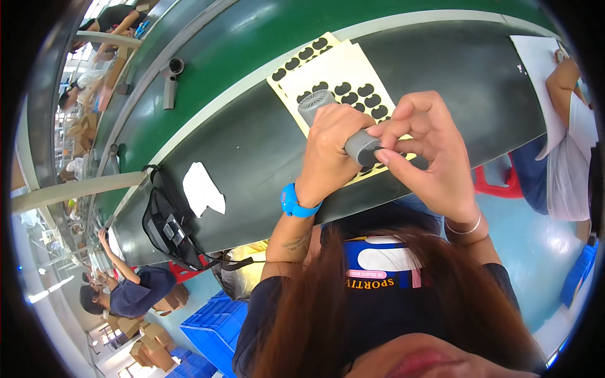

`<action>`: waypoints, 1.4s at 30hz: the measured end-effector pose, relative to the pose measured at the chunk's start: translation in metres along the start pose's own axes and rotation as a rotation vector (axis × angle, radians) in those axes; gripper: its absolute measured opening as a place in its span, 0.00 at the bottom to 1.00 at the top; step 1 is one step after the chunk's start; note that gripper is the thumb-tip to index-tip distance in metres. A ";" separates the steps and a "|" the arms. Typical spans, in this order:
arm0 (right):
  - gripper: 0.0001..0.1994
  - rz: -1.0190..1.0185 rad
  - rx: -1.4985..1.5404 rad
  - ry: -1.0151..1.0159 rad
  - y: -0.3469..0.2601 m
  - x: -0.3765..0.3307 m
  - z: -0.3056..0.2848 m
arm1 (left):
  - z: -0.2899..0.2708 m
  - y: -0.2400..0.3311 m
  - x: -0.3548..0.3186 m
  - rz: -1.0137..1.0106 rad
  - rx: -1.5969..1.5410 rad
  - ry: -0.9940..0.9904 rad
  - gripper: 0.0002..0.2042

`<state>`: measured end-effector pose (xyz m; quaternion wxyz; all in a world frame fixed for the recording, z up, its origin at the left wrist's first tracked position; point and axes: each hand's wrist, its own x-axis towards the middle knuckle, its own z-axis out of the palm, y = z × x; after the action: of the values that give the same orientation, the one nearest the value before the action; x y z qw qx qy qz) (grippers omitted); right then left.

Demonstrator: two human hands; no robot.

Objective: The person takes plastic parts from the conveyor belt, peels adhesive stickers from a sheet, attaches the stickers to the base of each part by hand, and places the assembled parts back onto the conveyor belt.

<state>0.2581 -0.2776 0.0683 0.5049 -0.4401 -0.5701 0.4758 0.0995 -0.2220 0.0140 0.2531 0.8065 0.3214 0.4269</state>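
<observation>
My left hand [334, 138] is wrapped round a grey hair-dryer-shaped device [315, 104]. Its ribbed round head sticks out past my knuckles, and the flat end of its grey handle [362, 147] faces my right hand [432, 148]. There, my right thumb and forefinger pinch a small black sticker [379, 150] against or just at that handle end; fingertips partly cover it. Under both hands lie pale yellow sheets [302, 79] carrying rows of black rounded stickers with notched sides.
A dark worktable [246, 132] runs beside a green conveyor belt [220, 63], which carries another grey device [169, 91]. Left on the table are a white paper piece [203, 189] and a black bag [167, 227]. A blue crate [214, 327] stands below. Other people sit at both sides.
</observation>
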 end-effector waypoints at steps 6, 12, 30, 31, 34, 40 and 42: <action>0.20 -0.011 -0.033 0.008 -0.004 0.000 0.000 | 0.001 -0.001 0.000 0.002 0.010 -0.005 0.09; 0.19 -0.010 -0.002 -0.047 -0.005 0.002 0.003 | -0.006 0.002 -0.006 -0.057 0.040 -0.008 0.09; 0.20 -0.043 -0.181 0.067 -0.011 -0.007 0.003 | 0.003 0.000 -0.002 0.006 0.026 0.001 0.10; 0.21 -0.047 -0.260 0.056 -0.013 -0.008 0.002 | 0.003 0.000 -0.002 0.010 0.018 0.003 0.10; 0.23 -0.053 -0.372 0.062 -0.015 -0.012 0.001 | 0.003 0.001 -0.004 0.006 0.016 0.001 0.10; 0.24 -0.093 -0.527 0.120 -0.015 -0.018 0.003 | 0.008 0.001 -0.005 0.024 0.039 -0.010 0.10; 0.24 -0.099 -0.546 0.140 -0.014 -0.019 0.004 | 0.008 0.001 -0.006 0.026 0.051 -0.015 0.10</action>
<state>0.2554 -0.2990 0.0785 0.4284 -0.5630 -0.6619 0.2478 0.1042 -0.2280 0.0070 0.2295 0.8200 0.3197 0.4157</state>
